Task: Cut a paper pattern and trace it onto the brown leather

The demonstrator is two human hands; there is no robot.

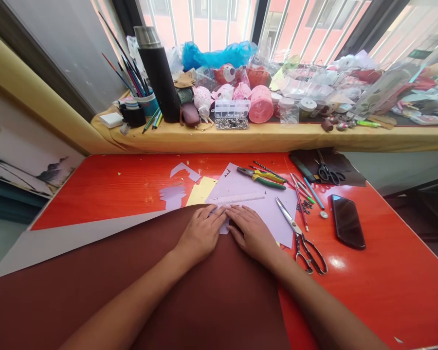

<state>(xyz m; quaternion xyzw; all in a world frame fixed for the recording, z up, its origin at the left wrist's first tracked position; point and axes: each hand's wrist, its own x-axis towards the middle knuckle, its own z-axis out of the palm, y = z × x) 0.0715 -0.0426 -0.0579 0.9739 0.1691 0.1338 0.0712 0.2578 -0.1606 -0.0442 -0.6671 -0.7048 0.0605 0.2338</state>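
Note:
A large brown sheet point(138, 287) covers the near left of the red table, its pale underside showing along the far left edge. My left hand point(202, 231) lies flat near the sheet's far edge, fingers stretched forward. Beside it, my right hand point(251, 233) rests with its fingers extended towards the left one, the fingertips nearly meeting. A small lilac paper piece point(224, 227) shows between the hands, partly hidden by the fingers. Beyond them lies a lilac sheet point(284, 204) with a clear ruler point(241, 198) on it.
Silver scissors point(295, 226), pens, pliers point(263, 177) and a phone point(348, 222) lie on the red table point(387, 272) to the right. Black scissors point(328, 171) rest on dark material at the back. A black flask point(160, 78) stands on the cluttered sill.

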